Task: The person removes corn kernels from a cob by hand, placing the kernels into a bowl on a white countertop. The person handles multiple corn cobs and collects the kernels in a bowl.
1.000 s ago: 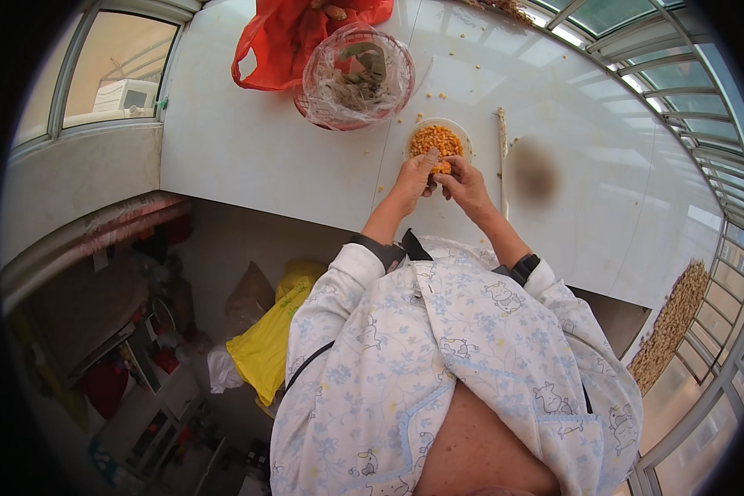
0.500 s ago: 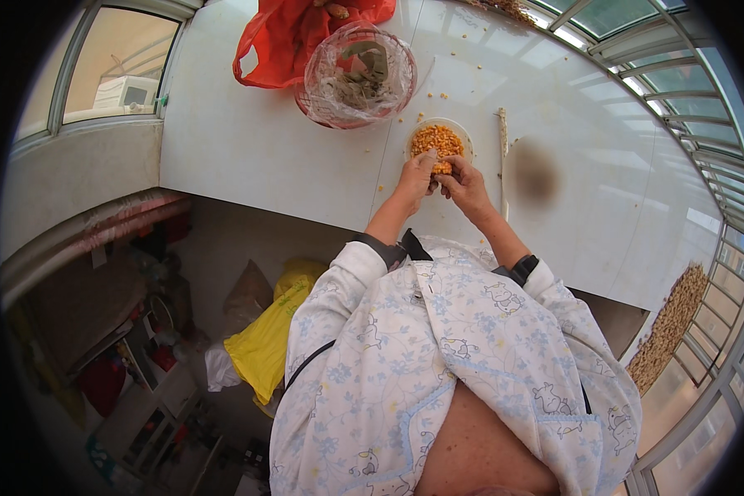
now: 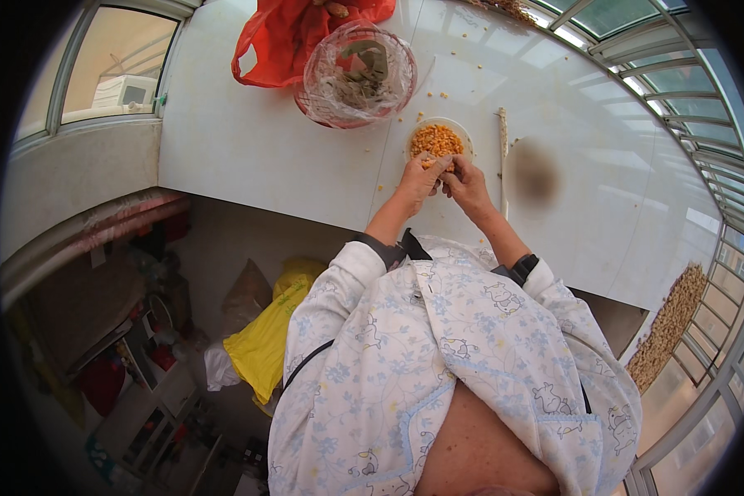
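Observation:
A round pale bowl (image 3: 469,140) stands on the white table, heaped with loose orange corn kernels (image 3: 438,140). Over its near rim my left hand (image 3: 418,175) and my right hand (image 3: 466,178) meet, fingers curled inward and thumbs close together. Between them they grip a corn cob, mostly covered by the fingers; only a little orange shows at the fingertips. Both wrists are just on the near side of the bowl.
Beyond the bowl to the left stands a pink basket (image 3: 339,124) lined with clear plastic, beside a red bag (image 3: 269,50). A thin pale stick (image 3: 503,153) lies right of the bowl. Stray kernels dot the white table (image 3: 248,149). Yellow bag (image 3: 264,347) sits below at left.
My fingers and thumbs have shifted slightly and closed over the corn cob, so less of its orange shows between my hands. The bowl and basket stay in place.

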`<action>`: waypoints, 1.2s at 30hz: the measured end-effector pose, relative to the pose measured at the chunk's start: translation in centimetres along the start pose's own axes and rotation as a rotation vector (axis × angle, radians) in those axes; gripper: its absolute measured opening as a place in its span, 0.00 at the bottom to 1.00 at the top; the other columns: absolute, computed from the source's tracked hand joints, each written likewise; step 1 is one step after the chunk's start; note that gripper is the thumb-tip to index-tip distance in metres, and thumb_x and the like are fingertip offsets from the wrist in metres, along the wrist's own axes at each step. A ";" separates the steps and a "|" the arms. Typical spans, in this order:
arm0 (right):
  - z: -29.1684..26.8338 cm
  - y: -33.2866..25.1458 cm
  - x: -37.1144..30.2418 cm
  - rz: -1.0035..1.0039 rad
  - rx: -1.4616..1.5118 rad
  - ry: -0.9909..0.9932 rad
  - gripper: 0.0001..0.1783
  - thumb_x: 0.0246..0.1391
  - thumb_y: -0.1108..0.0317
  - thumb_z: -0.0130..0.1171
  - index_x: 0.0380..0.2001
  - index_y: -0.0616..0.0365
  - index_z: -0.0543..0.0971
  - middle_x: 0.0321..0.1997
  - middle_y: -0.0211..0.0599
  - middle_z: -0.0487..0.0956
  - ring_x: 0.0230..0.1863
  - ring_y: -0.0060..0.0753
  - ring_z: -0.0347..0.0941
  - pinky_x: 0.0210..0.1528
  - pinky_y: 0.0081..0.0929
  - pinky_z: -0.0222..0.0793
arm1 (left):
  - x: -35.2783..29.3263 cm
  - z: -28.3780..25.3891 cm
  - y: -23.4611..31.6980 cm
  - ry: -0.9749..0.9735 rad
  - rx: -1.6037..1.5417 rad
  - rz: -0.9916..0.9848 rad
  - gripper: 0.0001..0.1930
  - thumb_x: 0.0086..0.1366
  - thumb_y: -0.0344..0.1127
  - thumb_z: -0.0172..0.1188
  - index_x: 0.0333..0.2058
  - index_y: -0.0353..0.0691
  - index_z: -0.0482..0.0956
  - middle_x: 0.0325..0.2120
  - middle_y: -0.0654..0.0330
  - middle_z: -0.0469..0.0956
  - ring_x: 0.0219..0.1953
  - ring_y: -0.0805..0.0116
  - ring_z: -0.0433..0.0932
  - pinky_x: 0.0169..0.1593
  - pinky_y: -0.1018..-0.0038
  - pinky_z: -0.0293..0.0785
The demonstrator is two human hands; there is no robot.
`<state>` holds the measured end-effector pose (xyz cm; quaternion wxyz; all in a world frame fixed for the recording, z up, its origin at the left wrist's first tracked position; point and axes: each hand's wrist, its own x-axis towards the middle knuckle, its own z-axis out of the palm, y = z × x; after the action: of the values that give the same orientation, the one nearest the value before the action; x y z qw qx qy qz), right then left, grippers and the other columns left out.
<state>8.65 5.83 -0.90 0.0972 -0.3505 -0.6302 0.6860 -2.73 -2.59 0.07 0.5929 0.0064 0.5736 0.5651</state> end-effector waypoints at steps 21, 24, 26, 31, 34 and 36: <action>0.3 0.3 0.4 0.081 0.129 -0.036 0.13 0.54 0.75 0.56 0.43 0.66 0.72 0.25 0.33 0.77 0.21 0.19 0.72 0.20 0.18 0.66 | 0.9 -1.5 -0.9 -0.002 0.049 0.004 0.18 0.68 0.54 0.51 0.34 0.45 0.75 0.18 0.70 0.70 0.17 0.80 0.65 0.20 0.81 0.57; 0.6 0.5 0.1 0.045 0.068 -0.014 0.14 0.54 0.75 0.56 0.44 0.67 0.72 0.24 0.34 0.76 0.21 0.19 0.72 0.20 0.19 0.66 | 1.0 -1.3 -1.0 0.064 0.033 -0.025 0.17 0.69 0.53 0.51 0.33 0.44 0.75 0.18 0.69 0.71 0.16 0.79 0.65 0.20 0.80 0.57; 0.7 0.6 0.0 0.028 0.040 -0.005 0.14 0.54 0.75 0.56 0.44 0.67 0.72 0.24 0.34 0.76 0.20 0.20 0.72 0.20 0.20 0.67 | 1.1 -1.2 -0.8 0.093 -0.001 -0.059 0.17 0.69 0.52 0.50 0.32 0.44 0.75 0.18 0.68 0.71 0.17 0.79 0.65 0.19 0.80 0.56; 0.2 0.4 0.2 0.035 0.029 -0.016 0.14 0.53 0.75 0.57 0.44 0.65 0.73 0.23 0.34 0.76 0.20 0.20 0.72 0.21 0.20 0.67 | 0.6 -1.2 0.4 0.065 0.005 -0.114 0.17 0.68 0.52 0.52 0.32 0.44 0.75 0.18 0.68 0.71 0.17 0.79 0.66 0.19 0.81 0.56; -0.2 0.1 0.3 0.047 -0.008 -0.037 0.14 0.53 0.75 0.57 0.43 0.65 0.73 0.23 0.34 0.76 0.20 0.20 0.72 0.21 0.20 0.68 | 0.1 -0.7 0.5 0.034 0.139 -0.042 0.16 0.68 0.51 0.52 0.32 0.44 0.76 0.19 0.68 0.71 0.17 0.80 0.66 0.19 0.82 0.56; -0.1 0.0 0.2 0.028 -0.025 -0.026 0.14 0.53 0.75 0.57 0.43 0.65 0.73 0.23 0.34 0.76 0.20 0.20 0.72 0.21 0.20 0.68 | 0.1 -0.6 0.3 0.038 0.185 -0.018 0.16 0.68 0.50 0.52 0.33 0.43 0.76 0.19 0.67 0.72 0.17 0.80 0.66 0.19 0.82 0.56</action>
<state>8.57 5.97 -0.96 0.0750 -0.3514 -0.6348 0.6840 -3.37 -2.85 -0.04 0.5839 0.0451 0.6344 0.5046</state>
